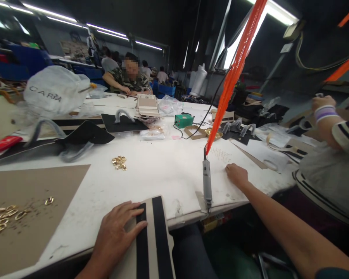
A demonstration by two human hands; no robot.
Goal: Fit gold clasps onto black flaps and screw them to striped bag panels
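My left hand (119,228) lies with its fingers spread on a cream panel with black stripes (158,236), which sits at the table's front edge. On the right, my right hand (237,174) rests on the white table (163,166) with its fingers curled together; what they hold, if anything, is too small to make out. Tiny scattered pieces (221,155) lie just behind it. A grey electric screwdriver (207,182) hangs upright from an orange cord (234,73) between my hands. A small pile of gold hardware (119,162) sits beyond my left hand.
Gold rings (6,217) lie on a taupe sheet (66,186) at left. Black bag parts with wrapped handles (87,133), a green box (184,120) and stacked panels (147,105) stand farther back. One person sits across the table; another (334,162) is close at right.
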